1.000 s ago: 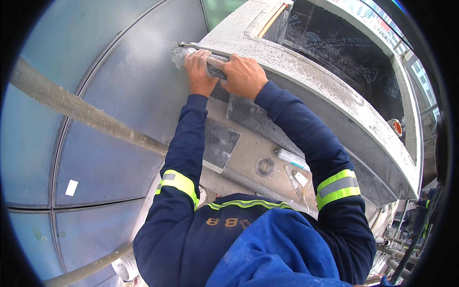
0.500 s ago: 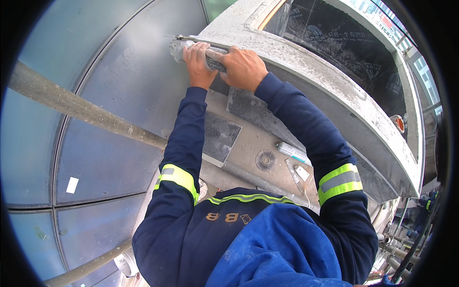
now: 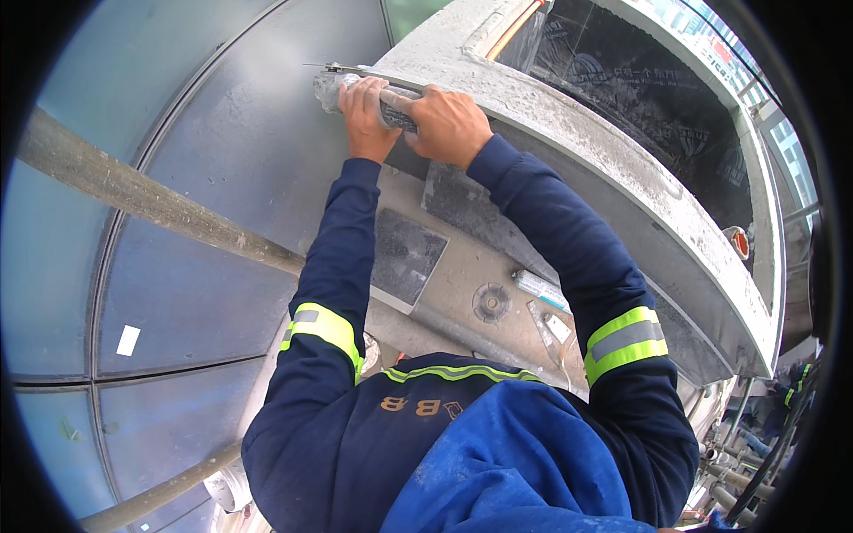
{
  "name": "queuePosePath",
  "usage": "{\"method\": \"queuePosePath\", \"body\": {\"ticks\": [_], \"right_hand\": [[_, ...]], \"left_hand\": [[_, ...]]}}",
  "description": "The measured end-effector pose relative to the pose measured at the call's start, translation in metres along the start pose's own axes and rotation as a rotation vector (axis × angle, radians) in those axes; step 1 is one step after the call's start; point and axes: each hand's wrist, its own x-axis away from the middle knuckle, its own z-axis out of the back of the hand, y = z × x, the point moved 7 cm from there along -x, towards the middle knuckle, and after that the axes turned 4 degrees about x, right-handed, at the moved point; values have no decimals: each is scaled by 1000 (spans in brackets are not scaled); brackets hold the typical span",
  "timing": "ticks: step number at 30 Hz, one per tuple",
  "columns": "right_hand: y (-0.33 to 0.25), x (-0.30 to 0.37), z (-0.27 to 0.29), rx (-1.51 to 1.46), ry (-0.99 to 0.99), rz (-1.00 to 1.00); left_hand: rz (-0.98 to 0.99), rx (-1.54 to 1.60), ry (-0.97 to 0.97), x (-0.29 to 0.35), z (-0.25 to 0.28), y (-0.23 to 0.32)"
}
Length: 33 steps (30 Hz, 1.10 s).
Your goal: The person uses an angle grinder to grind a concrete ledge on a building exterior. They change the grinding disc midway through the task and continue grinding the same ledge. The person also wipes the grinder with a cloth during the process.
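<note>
Both my hands are wrapped round a dusty grey, tube-like hand tool (image 3: pixel 397 116) at the end of the pale ledge. My left hand (image 3: pixel 365 111) grips it near its whitish, dust-caked head. My right hand (image 3: pixel 446 123) closes round its dark body, just to the right. A thin metal edge with a small fitting (image 3: pixel 333 67) runs along the tool's far side and sticks out to the left. Fingers and dust hide much of the tool, so its exact kind is unclear. Its far side lies close against the rough pale ledge (image 3: pixel 569 111).
Glass panels (image 3: pixel 195 275) fill the left, crossed by a dusty pole (image 3: pixel 160 200). Below my arms lie a dark slab (image 3: pixel 407 258), a round grey disc (image 3: pixel 491 302), a sealant tube (image 3: pixel 540 289) and a flat metal tool (image 3: pixel 540 329). A black-sheeted opening (image 3: pixel 640 98) is beyond the ledge.
My hands keep their hold on the tool, with hardly any movement. My arms shift very slightly left, and the view has turned a little.
</note>
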Motion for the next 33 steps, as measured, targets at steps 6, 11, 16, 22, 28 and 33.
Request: {"method": "queuePosePath", "body": {"ticks": [6, 11, 16, 22, 28, 33], "right_hand": [[-4, -6, 3, 7, 19, 25], [-2, -12, -1, -3, -34, 15], [-4, -15, -2, -3, -48, 13], [0, -3, 2, -10, -79, 4], [5, 15, 8, -8, -99, -29], [4, 25, 22, -14, -80, -38]], "left_hand": [[4, -5, -15, 0, 0, -10], [0, -4, -14, 0, -4, -17], [17, -9, 3, 1, -3, -21], [-8, -14, -21, 0, -1, -3], [-8, -10, -16, 3, -1, 16], [-6, 2, -20, 4, -3, 27]]}}
